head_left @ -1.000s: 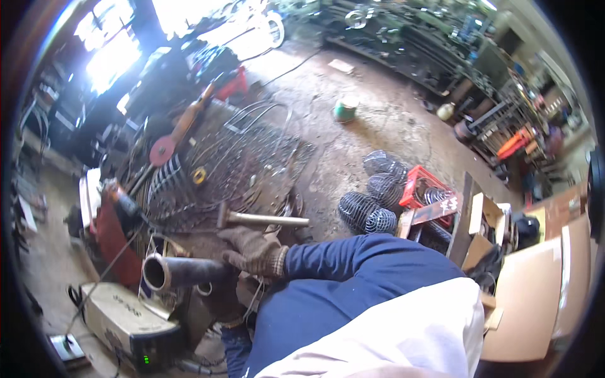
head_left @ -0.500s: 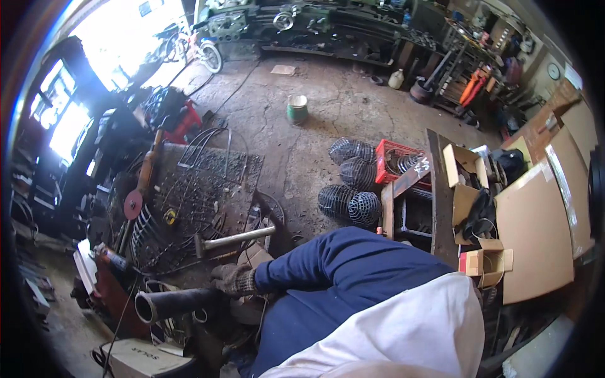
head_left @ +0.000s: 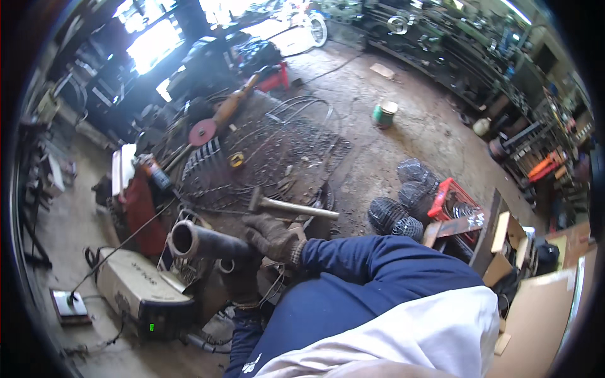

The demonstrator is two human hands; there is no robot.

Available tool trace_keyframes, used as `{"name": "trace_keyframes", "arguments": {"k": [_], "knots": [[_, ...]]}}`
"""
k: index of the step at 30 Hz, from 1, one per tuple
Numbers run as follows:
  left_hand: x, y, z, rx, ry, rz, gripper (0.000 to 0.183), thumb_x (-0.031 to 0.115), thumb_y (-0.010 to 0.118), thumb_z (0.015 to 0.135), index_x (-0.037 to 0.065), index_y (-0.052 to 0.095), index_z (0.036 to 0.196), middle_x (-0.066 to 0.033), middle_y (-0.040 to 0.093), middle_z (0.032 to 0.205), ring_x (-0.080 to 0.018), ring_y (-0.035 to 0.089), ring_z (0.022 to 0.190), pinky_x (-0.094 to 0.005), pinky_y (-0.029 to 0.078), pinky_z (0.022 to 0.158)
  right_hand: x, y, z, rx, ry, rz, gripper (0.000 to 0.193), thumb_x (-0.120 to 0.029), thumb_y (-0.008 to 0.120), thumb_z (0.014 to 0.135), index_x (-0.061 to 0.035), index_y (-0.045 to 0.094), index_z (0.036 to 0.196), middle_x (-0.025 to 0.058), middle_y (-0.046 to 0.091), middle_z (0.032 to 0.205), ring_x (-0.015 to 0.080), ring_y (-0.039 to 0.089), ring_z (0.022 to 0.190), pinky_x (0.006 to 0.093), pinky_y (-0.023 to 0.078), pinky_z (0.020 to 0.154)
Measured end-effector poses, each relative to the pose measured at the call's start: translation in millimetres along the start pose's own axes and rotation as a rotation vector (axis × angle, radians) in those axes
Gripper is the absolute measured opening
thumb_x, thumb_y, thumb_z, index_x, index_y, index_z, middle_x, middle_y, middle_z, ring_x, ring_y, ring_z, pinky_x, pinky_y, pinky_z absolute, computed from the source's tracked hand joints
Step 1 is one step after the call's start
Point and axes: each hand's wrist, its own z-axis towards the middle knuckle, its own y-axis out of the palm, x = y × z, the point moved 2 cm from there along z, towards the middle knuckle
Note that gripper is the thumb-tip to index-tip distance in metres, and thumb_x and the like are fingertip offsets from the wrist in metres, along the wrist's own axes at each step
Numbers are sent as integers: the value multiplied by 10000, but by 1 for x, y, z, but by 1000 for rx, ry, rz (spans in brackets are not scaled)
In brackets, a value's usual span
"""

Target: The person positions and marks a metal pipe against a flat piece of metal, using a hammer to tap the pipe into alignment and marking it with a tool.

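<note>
A dark metal pipe point(head_left: 211, 244) lies with its open mouth to the left, in front of my body. My right hand point(head_left: 272, 238), in a brown knit work glove, is at the pipe's right end, its fingers stretched out and apart. Below that end is my left hand point(head_left: 242, 283) in a dark glove, close against the pipe; shadow hides its fingers. A hammer point(head_left: 299, 208) lies just beyond my right hand, its head pointing left. Beside the left hand a small metal ring point(head_left: 227, 266) shows under the pipe.
A beige machine box point(head_left: 135, 280) with a green display stands at the lower left. Behind the hammer, a metal bench top point(head_left: 283, 151) carries scraps, rods and a yellow tape measure point(head_left: 236, 159). Wire cages point(head_left: 387, 214) and a red crate point(head_left: 446, 195) sit on the floor to the right.
The view has swung left, so the scene sits further right. My left hand has come into sight below the pipe. My right hand's fingers now reach up toward the hammer.
</note>
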Motion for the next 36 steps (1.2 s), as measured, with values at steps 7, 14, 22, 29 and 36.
{"name": "trace_keyframes", "arguments": {"k": [7, 14, 22, 29, 36], "knots": [[26, -8, 9, -65, -30, 108, 805, 597, 884, 681, 93, 623, 1251, -129, 679, 1133, -350, 664, 1072, -482, 567, 867, 30, 48, 53, -193, -150, 715, 523, -464, 528, 1066, -41, 596, 1365, 45, 606, 1051, 154, 554, 957, 330, 479, 880], [30, -13, 9, -118, -83, -122, 914, 496, 965, 619, 79, 568, 1329, -157, 640, 1244, -356, 645, 1133, -480, 537, 948, 34, 67, 55, -188, 40, 944, 693, -626, 474, 1037, -34, 581, 1381, 35, 632, 1075, 149, 573, 977, 355, 501, 903], [7, 3, -3, -181, -251, -578, 873, 313, 915, 751, 23, 440, 1423, -155, 576, 1413, -332, 602, 1258, -475, 499, 1064, 40, 80, 65, -424, 80, 1009, 668, -618, 454, 1049, -68, 587, 1405, 87, 670, 1217, 185, 603, 1128, 383, 491, 1024], [37, -20, 20, -214, -119, -347, 400, 243, 886, 788, 66, 723, 1108, -97, 758, 1086, -237, 717, 1012, -416, 562, 853, 15, 18, 46, 48, -369, -168, 422, -227, 649, 1005, 9, 593, 1350, 196, 651, 1240, 323, 630, 1151, 444, 500, 1005], [34, -18, 16, -224, -194, -454, 586, 195, 965, 659, 31, 684, 1147, -109, 771, 1089, -216, 744, 980, -388, 589, 852, 27, 0, -16, -273, 560, 269, 462, -347, 657, 983, -17, 637, 1306, 216, 706, 1107, 331, 693, 994, 433, 538, 913]]}}
